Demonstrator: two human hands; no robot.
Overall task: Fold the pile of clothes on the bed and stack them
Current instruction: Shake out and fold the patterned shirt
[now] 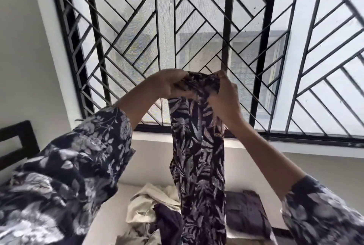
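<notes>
Folding barely underway: both hands, left hand [173, 85] and right hand [223, 95], gripping the top edge of a leaf-print garment [199, 156] with curled fingers, holding it hanging above the bed [110, 211]. Lying below, 1 dark folded piece [246, 211] starting the stack, while a loose pile [147, 211] is awaiting folding.

home bedroom. bed [110, 211] at 6 o'clock with loose clothes [145, 205] on it; dark headboard [17, 142] at 9 o'clock; barred window [197, 38] from 10 to 3 o'clock; plain walls [21, 47]; neighbouring building [256, 57] visible outside.
</notes>
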